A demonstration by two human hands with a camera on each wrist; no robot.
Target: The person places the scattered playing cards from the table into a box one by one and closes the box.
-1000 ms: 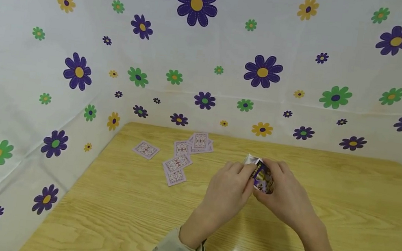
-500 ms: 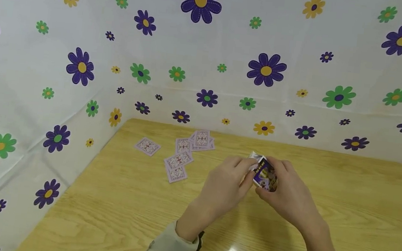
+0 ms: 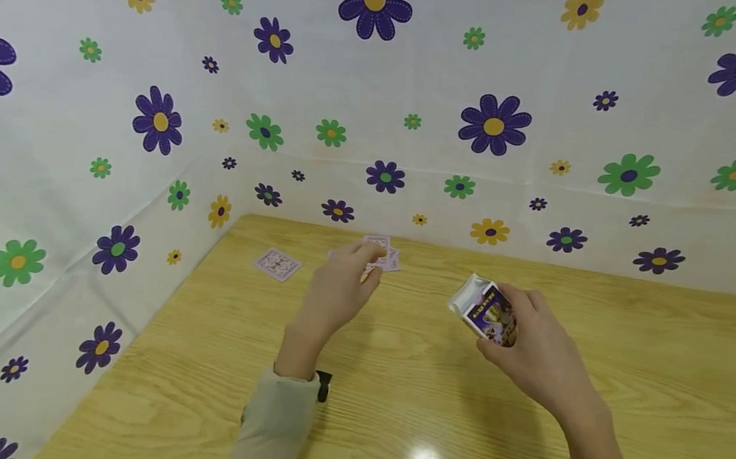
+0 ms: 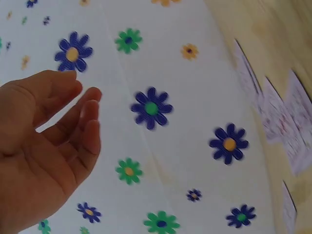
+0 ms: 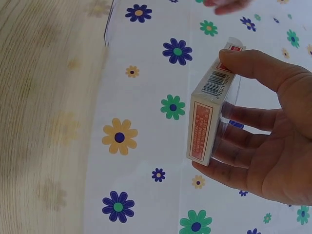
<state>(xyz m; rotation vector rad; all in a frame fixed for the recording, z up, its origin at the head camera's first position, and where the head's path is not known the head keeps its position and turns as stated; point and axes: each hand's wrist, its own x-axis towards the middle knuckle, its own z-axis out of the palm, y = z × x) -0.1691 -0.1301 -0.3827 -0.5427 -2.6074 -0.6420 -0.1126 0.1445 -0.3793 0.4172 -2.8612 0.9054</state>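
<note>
My right hand (image 3: 545, 364) grips a playing card box (image 3: 493, 316) with a dark printed face, thumb on one edge and fingers round the other. A silvery-white flap stands out at the box's upper left end. In the right wrist view the box (image 5: 201, 131) shows a barcode and a red printed panel. My left hand (image 3: 335, 289) hovers over the scattered playing cards (image 3: 393, 260), hiding several of them. Its fingers are loosely bent in the left wrist view, and nothing lies between the thumb and fingertips (image 4: 91, 129).
A single face-down card (image 3: 277, 264) lies left of my left hand. Beneath everything is a wood-grain table (image 3: 189, 390). White flower-printed cloth (image 3: 425, 71) rises along its back and left side.
My left hand has let go of the box and moved left to above the cards. The right hand keeps its grip on the box, whose flap now shows more fully.
</note>
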